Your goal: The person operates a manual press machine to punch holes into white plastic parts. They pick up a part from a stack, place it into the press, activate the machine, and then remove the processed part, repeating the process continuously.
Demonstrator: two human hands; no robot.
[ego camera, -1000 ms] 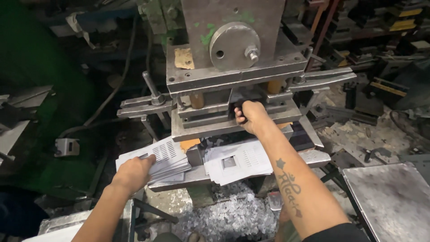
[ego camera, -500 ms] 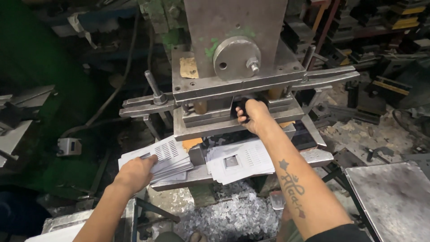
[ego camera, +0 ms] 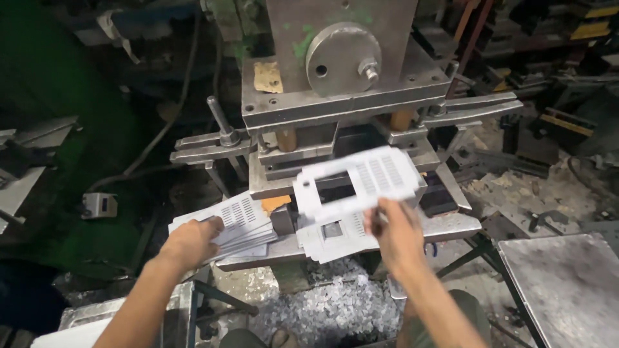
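Note:
My right hand point(ego camera: 394, 233) holds a white perforated metal sheet point(ego camera: 361, 180) with a rectangular cut-out, lifted in front of the press die point(ego camera: 335, 145). My left hand point(ego camera: 192, 240) rests on a stack of slotted white sheets point(ego camera: 237, 219) at the left end of the press table point(ego camera: 451, 225). A second pile of punched white sheets point(ego camera: 332, 237) lies on the table under the lifted sheet. The grey press head point(ego camera: 342, 58) with its round plate stands above.
Metal scrap chips point(ego camera: 322, 309) litter the floor below the press. A grey steel plate point(ego camera: 561, 283) sits at the lower right. Clamping bars point(ego camera: 206, 145) stick out to the left, and a small grey box point(ego camera: 100, 205) lies on the floor left.
My right hand has drawn back out of the die toward me, bringing a punched white sheet with it. My left hand stays on the left stack.

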